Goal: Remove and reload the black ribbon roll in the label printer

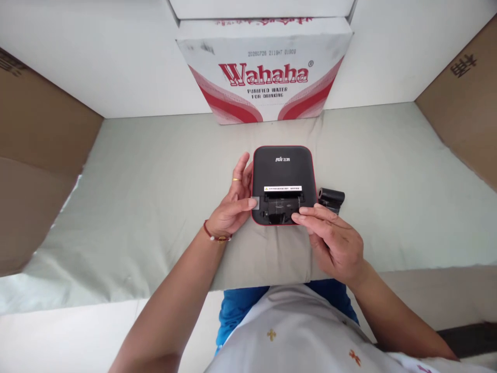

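Note:
A black label printer (284, 171) with a thin red edge lies on the cloth-covered table before me. A white warning strip (283, 189) crosses it above a recessed slot with a glossy dark cover (281, 210). My left hand (236, 204) grips the printer's left side, its thumb on a grey button (255, 202) and the other fingers along the edge, partly hidden. The fingers of my right hand (336, 238) are stretched out, their tips touching the front right of the glossy part. Just right of the printer sits a roll of black film (331, 197), partly hidden by that hand.
A white and red water carton (267, 77) stands at the back against a white surface. Brown cardboard boxes (39, 155) (462, 88) flank the table left and right. Pale green cloth (155, 181) covers the table, whose front edge lies close to my body.

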A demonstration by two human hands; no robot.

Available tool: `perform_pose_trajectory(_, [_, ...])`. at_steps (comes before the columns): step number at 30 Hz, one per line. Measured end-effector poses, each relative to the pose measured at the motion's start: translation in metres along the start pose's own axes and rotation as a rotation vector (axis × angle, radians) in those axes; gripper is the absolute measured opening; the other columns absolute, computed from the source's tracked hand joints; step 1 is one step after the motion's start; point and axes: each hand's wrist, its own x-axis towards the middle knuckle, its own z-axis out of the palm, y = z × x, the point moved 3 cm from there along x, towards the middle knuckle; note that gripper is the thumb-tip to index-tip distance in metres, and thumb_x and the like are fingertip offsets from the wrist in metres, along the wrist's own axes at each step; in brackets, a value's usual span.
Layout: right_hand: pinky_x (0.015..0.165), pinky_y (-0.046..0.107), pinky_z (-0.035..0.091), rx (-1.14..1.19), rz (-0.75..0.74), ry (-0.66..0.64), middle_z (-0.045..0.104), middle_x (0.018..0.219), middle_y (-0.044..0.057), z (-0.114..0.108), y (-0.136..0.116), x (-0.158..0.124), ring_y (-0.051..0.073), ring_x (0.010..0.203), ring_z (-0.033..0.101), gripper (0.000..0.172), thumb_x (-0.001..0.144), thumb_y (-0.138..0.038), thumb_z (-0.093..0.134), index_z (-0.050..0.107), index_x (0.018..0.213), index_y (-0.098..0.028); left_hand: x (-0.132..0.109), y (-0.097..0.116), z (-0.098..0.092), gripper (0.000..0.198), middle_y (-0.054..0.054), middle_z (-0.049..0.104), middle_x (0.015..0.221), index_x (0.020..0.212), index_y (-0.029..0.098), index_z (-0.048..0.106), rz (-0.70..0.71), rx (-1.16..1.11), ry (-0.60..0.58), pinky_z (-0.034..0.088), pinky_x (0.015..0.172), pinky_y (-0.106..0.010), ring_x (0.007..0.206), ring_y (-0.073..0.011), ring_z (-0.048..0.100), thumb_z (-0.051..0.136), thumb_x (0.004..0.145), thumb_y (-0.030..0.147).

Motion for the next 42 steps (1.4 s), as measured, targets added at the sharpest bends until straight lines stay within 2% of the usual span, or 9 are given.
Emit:
perform_pose_trajectory(7, [0.121, 0.043, 0.069, -0.015, 0.011, 0.011, 0.093, 0.124, 0.003, -0.005, -0.002, 0.004, 0.020, 0.125, 0.087, 0.065, 0.103, 0.006, 0.061, 0.069, 0.158, -0.028, -0.005, -0.005, 0.008, 0.095, 0.007, 0.044, 0.191, 0.167, 0.059, 0.054, 0.024, -0.044, 0.010, 0.038, 0.148, -0.057, 0.182, -0.0326, 0.035, 0.101, 0.087, 0.038])
perform_pose_trajectory(16, [0.114, 0.043, 0.070, -0.049, 0.015, 0.013, 0.092, 0.120, 0.007, -0.010, -0.007, 0.008, 0.022, 0.120, 0.087, 0.043, 0.108, 0.000, 0.056, 0.079, 0.135, -0.025, 0.021, -0.010, -0.001, 0.091, 0.001, 0.058, 0.179, 0.163, 0.051, 0.060, 0.139, -0.031, 0.030, 0.041, 0.145, -0.060, 0.177, -0.0362, 0.044, 0.100, 0.082, 0.042])
perform_pose_trajectory(20, [0.098, 0.034, 0.068, -0.011, 0.171, -0.195, 0.093, 0.112, 0.005, -0.026, -0.004, 0.040, 0.021, 0.104, 0.088, 0.024, 0.115, -0.021, 0.064, 0.079, 0.133, -0.021, 0.021, -0.014, -0.003, 0.081, -0.001, 0.063, 0.172, 0.159, 0.047, 0.065, 0.153, 0.046, 0.054, 0.042, 0.143, -0.057, 0.172, -0.0355, 0.049, 0.097, 0.085, 0.050])
perform_pose_trajectory(23, [0.091, 0.034, 0.062, -0.160, 0.349, -0.422, 0.092, 0.112, 0.005, -0.025, 0.005, 0.084, 0.022, 0.098, 0.087, 0.028, 0.117, -0.030, 0.062, 0.080, 0.136, -0.020, 0.016, -0.016, -0.006, 0.079, -0.002, 0.065, 0.168, 0.159, 0.047, 0.064, 0.173, 0.096, 0.085, 0.043, 0.140, -0.055, 0.167, -0.0338, 0.052, 0.096, 0.087, 0.055])
perform_pose_trajectory(27, [0.090, 0.038, 0.057, -0.558, 0.397, -0.856, 0.090, 0.128, 0.013, 0.007, 0.021, 0.136, 0.031, 0.118, 0.083, 0.030, 0.116, -0.028, 0.059, 0.085, 0.131, -0.020, 0.014, -0.018, -0.006, 0.079, -0.003, 0.065, 0.168, 0.158, 0.045, 0.064, 0.174, 0.083, 0.105, 0.042, 0.142, -0.055, 0.166, -0.0330, 0.054, 0.097, 0.088, 0.062])
perform_pose_trajectory(30, [0.086, 0.037, 0.057, -0.658, 0.426, -0.990, 0.089, 0.124, 0.019, 0.034, 0.032, 0.156, 0.034, 0.115, 0.083, 0.023, 0.106, -0.025, 0.073, 0.088, 0.124, -0.019, 0.015, -0.019, -0.005, 0.077, -0.005, 0.066, 0.167, 0.153, 0.042, 0.069, 0.163, 0.035, 0.128, 0.037, 0.145, -0.056, 0.169, -0.0338, 0.052, 0.098, 0.086, 0.065])
perform_pose_trajectory(36, [0.084, 0.038, 0.059, -0.722, 0.475, -1.023, 0.087, 0.121, 0.023, 0.048, 0.033, 0.158, 0.036, 0.107, 0.084, 0.025, 0.098, -0.022, 0.080, 0.087, 0.122, -0.017, 0.015, -0.018, -0.001, 0.063, -0.007, 0.072, 0.162, 0.138, 0.033, 0.077, 0.112, -0.013, 0.174, 0.044, 0.141, -0.055, 0.164, -0.0342, 0.057, 0.101, 0.084, 0.058])
perform_pose_trajectory(39, [0.080, 0.038, 0.057, -0.728, 0.455, -0.941, 0.083, 0.134, 0.023, 0.021, 0.015, 0.151, 0.036, 0.107, 0.083, 0.031, 0.105, -0.024, 0.068, 0.082, 0.131, -0.016, 0.016, -0.016, -0.001, 0.055, -0.007, 0.076, 0.155, 0.133, 0.031, 0.079, 0.093, -0.028, 0.201, 0.051, 0.134, -0.051, 0.155, -0.0320, 0.065, 0.100, 0.087, 0.054])
perform_pose_trajectory(42, [0.078, 0.038, 0.057, -0.566, 0.374, -0.673, 0.084, 0.127, 0.014, -0.031, 0.000, 0.138, 0.029, 0.094, 0.080, 0.032, 0.110, -0.033, 0.062, 0.080, 0.134, -0.021, 0.017, -0.016, -0.001, 0.050, -0.007, 0.078, 0.150, 0.131, 0.030, 0.079, 0.074, -0.039, 0.222, 0.056, 0.127, -0.047, 0.146, -0.0298, 0.070, 0.098, 0.090, 0.052])
